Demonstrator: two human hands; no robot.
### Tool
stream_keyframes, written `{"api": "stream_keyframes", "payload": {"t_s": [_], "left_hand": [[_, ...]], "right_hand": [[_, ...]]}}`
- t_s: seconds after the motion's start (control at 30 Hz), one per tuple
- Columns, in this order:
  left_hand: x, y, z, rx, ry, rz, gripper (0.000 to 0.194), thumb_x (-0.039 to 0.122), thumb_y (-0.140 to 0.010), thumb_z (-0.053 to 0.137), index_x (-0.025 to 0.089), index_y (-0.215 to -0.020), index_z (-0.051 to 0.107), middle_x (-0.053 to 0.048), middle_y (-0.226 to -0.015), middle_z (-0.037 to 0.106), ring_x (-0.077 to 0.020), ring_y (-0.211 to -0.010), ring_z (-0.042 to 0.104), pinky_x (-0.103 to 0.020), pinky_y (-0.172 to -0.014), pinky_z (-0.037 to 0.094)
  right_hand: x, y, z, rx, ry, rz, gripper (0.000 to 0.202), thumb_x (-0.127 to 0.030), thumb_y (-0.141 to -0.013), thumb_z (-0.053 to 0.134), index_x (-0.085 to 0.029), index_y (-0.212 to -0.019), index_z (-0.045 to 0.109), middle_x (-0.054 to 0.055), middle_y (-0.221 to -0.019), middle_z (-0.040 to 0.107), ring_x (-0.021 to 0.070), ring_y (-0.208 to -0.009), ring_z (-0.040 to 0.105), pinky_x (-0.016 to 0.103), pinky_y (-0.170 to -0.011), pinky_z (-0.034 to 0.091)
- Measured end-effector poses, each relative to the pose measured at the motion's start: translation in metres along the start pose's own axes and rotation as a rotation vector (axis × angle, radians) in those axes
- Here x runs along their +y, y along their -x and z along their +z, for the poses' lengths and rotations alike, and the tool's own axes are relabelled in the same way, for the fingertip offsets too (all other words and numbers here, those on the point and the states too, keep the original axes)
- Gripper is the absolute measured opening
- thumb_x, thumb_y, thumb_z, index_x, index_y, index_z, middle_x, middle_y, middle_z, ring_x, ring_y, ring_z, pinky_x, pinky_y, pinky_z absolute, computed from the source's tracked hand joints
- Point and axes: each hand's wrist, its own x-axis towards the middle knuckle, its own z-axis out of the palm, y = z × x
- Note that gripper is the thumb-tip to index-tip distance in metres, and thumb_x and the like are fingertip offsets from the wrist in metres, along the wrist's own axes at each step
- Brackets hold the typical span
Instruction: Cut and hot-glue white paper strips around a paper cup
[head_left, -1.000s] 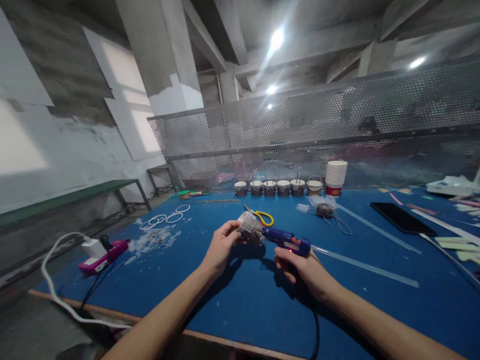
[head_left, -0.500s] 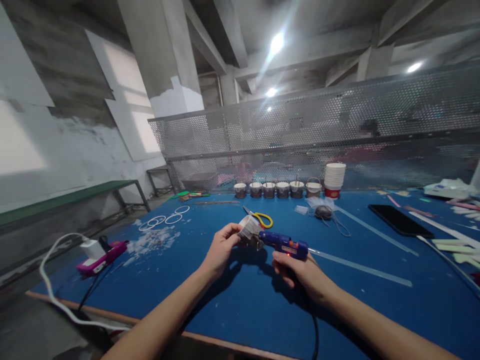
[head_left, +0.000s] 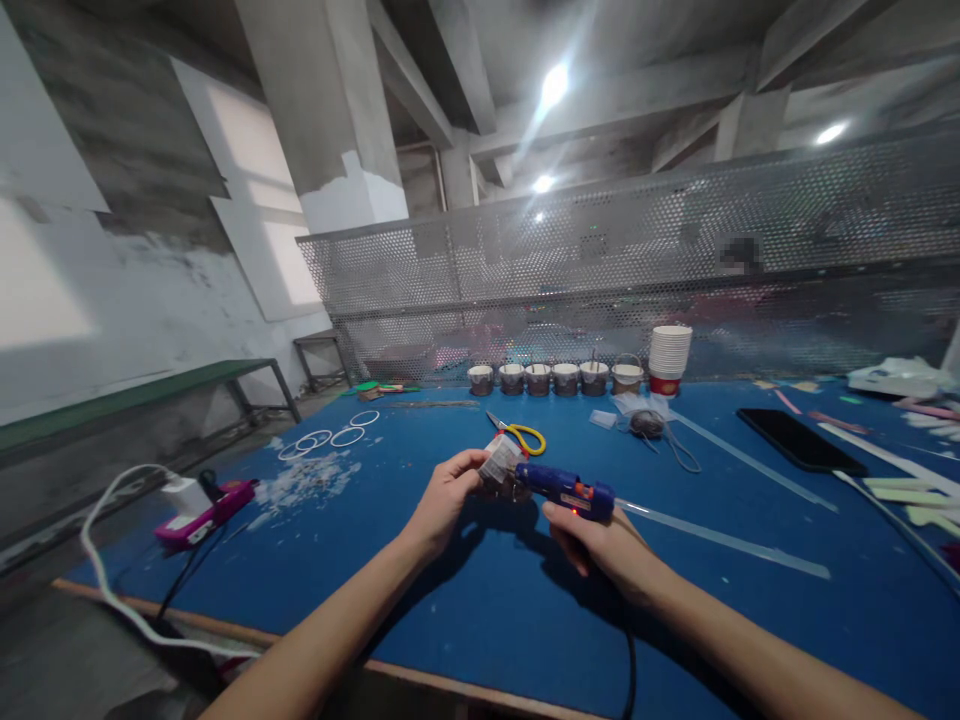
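Observation:
My left hand (head_left: 452,492) pinches a small paper cup (head_left: 498,462), pale on its wall with a dark wrapping at its lower end; the cup is tilted. In my right hand (head_left: 589,540) is a blue hot glue gun (head_left: 562,487), its small light glowing red. A long clear glue stick (head_left: 720,535) sticks out of its back end. The gun's nozzle points left and meets the cup's dark part; whether it touches is hard to tell. Just beyond the cup lie yellow-handled scissors (head_left: 527,438).
Several wrapped cups (head_left: 538,380) stand along the back, beside a stack of paper cups (head_left: 670,355). Dark cord (head_left: 646,425) and a phone (head_left: 799,440) lie right. White rings (head_left: 347,437) and scraps lie left, near a pink power strip (head_left: 206,515). A perforated metal screen (head_left: 525,290) stands behind.
The cup has turned a little in my left hand, so its wall faces me more. The glue gun stays against it, nearly unmoved.

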Motion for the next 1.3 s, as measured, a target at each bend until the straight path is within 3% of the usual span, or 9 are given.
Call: {"api": "stream_keyframes", "payload": {"t_s": [0.67,0.87,1.3], "left_hand": [[0.006,0.002,0.0,0.041,-0.075,0.041,0.022,0.017,-0.056,0.055,0.018,-0.068,0.072,-0.001,-0.062,0.065,-0.014,-0.059,0.054,-0.025,-0.062,0.043],[0.008,0.004,0.001,0.054,-0.158,0.082,0.019,0.018,-0.059,0.055,0.018,-0.068,0.072,-0.002,-0.065,0.067,-0.016,-0.063,0.057,-0.026,-0.065,0.045],[0.006,0.003,-0.002,0.081,-0.264,0.133,0.021,0.018,-0.061,0.053,0.019,-0.068,0.073,-0.002,-0.066,0.066,-0.017,-0.066,0.056,-0.027,-0.068,0.044]], "right_hand": [[-0.004,0.004,-0.003,0.003,0.171,-0.05,0.051,-0.052,-0.08,0.054,-0.022,-0.04,0.039,-0.004,-0.033,0.037,0.0089,-0.035,0.036,0.025,-0.044,0.032],[-0.01,0.006,0.0,0.03,0.096,-0.055,0.043,-0.05,-0.074,0.06,-0.023,-0.046,0.042,-0.005,-0.035,0.038,0.0086,-0.034,0.036,0.023,-0.04,0.031],[-0.002,0.005,0.002,0.082,0.142,-0.1,0.028,-0.042,-0.077,0.061,-0.022,-0.063,0.049,-0.007,-0.043,0.042,0.0088,-0.035,0.04,0.022,-0.038,0.032]]}}
